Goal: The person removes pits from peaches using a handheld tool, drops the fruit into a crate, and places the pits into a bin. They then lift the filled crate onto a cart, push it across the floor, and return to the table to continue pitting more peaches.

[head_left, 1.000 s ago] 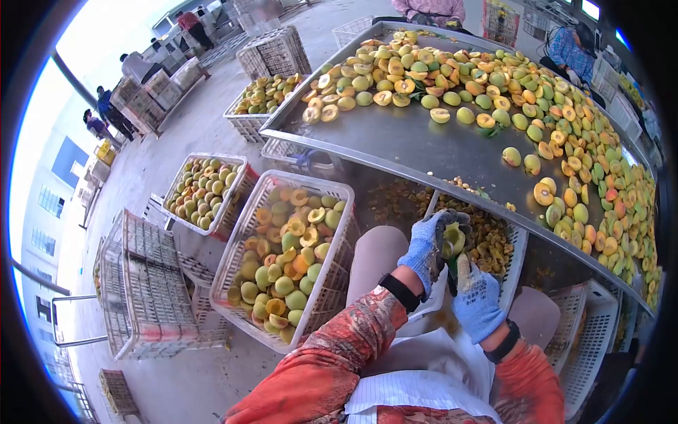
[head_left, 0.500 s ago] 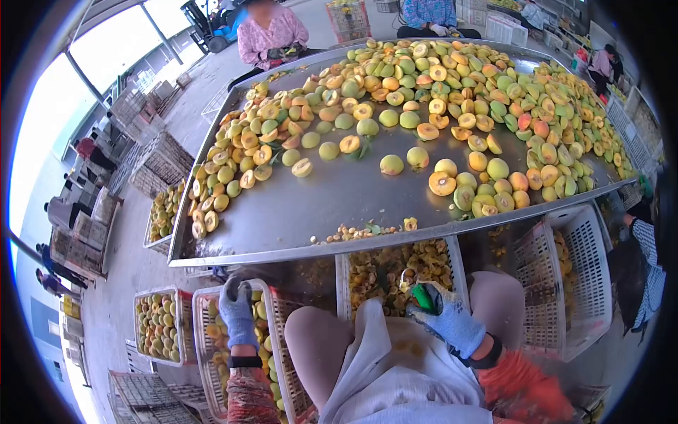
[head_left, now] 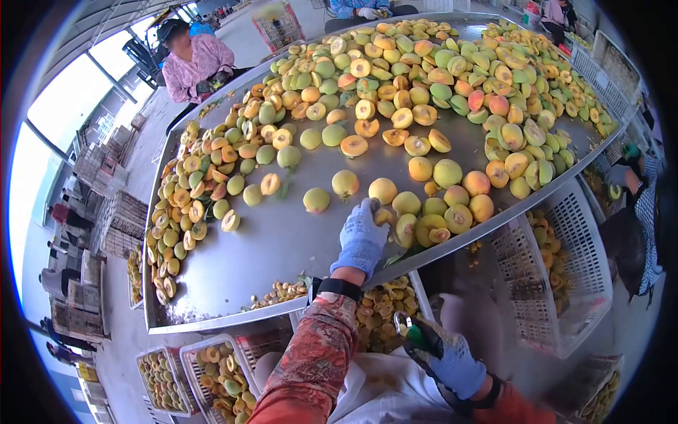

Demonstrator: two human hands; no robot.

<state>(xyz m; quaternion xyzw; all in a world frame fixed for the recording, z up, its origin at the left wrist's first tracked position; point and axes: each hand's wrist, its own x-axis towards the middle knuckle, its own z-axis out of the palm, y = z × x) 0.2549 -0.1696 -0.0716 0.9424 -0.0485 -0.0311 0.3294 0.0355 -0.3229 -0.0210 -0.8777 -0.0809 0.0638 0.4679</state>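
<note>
My left hand (head_left: 361,237), in a blue-grey glove, reaches over the near part of the metal table (head_left: 247,272). Its fingers curl at a small yellow peach (head_left: 383,216), partly hidden by the glove, beside a cluster of whole and halved peaches (head_left: 433,206). Low in front of my lap, my right hand (head_left: 452,364), also gloved, is closed round a green-handled pitting tool (head_left: 417,336) with a curved metal tip. Below the table edge, a crate holds cut peach pieces (head_left: 385,307).
A large heap of peach halves (head_left: 452,71) covers the table's far side. Loose pits (head_left: 279,293) lie along the near rim. Peach-filled crates (head_left: 222,374) stand at left, and a white crate (head_left: 558,268) at right. Across the table sits a person in pink (head_left: 198,63).
My left hand has moved from above the left crate up onto the table, to the peaches. The view has swung right. My right hand stays low with the pitting tool.
</note>
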